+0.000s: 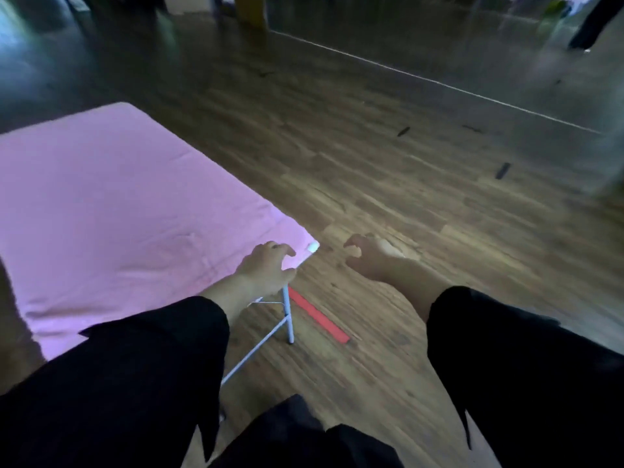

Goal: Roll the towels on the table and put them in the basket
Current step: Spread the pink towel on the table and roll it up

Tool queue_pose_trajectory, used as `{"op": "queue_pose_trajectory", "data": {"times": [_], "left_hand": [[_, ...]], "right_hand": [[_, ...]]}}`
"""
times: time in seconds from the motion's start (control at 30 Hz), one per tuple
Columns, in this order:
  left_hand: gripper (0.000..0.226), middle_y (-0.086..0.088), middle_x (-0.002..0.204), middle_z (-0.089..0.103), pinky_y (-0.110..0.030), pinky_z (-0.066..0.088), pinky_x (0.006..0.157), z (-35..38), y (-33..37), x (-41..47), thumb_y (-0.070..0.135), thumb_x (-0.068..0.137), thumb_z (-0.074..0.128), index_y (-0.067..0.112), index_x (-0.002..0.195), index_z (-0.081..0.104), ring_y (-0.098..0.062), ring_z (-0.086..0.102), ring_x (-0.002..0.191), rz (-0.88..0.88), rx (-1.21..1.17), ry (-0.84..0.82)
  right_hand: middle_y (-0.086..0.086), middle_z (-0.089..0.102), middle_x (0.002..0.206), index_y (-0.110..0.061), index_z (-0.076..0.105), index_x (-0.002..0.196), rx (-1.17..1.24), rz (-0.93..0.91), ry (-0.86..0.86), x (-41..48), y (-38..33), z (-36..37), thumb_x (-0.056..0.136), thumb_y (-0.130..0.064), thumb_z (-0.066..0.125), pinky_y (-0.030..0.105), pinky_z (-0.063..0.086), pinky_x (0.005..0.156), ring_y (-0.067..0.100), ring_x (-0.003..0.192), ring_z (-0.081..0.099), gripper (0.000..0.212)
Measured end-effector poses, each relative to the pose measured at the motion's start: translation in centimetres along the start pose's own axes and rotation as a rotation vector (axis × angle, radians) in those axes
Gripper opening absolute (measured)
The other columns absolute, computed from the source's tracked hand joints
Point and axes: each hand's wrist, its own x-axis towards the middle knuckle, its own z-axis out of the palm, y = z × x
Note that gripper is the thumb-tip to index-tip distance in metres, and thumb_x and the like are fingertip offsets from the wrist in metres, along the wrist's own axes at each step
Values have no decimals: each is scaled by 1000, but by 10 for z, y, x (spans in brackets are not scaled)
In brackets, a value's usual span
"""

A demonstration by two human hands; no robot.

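A pink towel [111, 211] lies spread flat over a small table at the left; only the table's white corner [313, 247] and white legs [287, 315] show. My left hand [266, 268] hovers at the towel's near right corner with loosely curled fingers and holds nothing. My right hand [368, 256] hangs in the air to the right of the table, over the floor, fingers loosely curled and empty. No basket is in view.
Wooden floor [405, 197] stretches to the right and beyond the table. A red strip [319, 315] lies on the floor by the table leg. A person's dark legs [589, 25] stand at the far top right. A white line [439, 84] crosses the floor.
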Motion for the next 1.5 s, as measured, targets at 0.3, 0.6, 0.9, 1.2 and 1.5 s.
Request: {"op": "queue_pose_trajectory", "data": {"times": [0.3, 0.6, 0.9, 1.2, 1.5], "left_hand": [[51, -4, 139, 45, -42, 35, 108, -42, -78, -17, 46, 87, 49, 28, 135, 47, -28, 38, 130, -380, -30, 80], [47, -6, 142, 44, -43, 37, 106, -35, -98, -51, 35, 94, 51, 24, 139, 45, -26, 38, 131, -700, -102, 156], [50, -6, 136, 45, -42, 39, 102, 44, -80, -55, 38, 90, 56, 26, 138, 45, -29, 40, 127, -967, -146, 60], [66, -1, 141, 38, -43, 45, 98, 90, -77, -66, 28, 87, 60, 26, 146, 30, -28, 39, 127, -1032, 23, -26], [77, -3, 125, 48, -37, 41, 93, 106, -80, -66, 27, 77, 72, 28, 140, 28, -25, 44, 115, -970, 372, -44]], "right_hand": [[6, 50, 124, -31, 52, 129, -152, -407, -162, 116, -110, 14, 92, -40, 54, 41, 46, 97, 28, 115, 52, 38], [6, 44, 133, -30, 48, 133, -304, -781, -308, 149, -172, 35, 94, -38, 50, 43, 41, 101, 29, 123, 45, 39], [11, 41, 128, -17, 39, 137, -593, -935, -507, 163, -134, 84, 92, -32, 50, 42, 44, 93, 33, 120, 42, 48], [6, 40, 131, -20, 41, 132, -556, -1076, -408, 170, -90, 107, 83, -35, 67, 37, 45, 84, 28, 120, 40, 57], [11, 42, 128, -14, 46, 126, -629, -1117, -234, 159, -68, 114, 76, -7, 73, 40, 48, 81, 31, 112, 46, 57]]}}
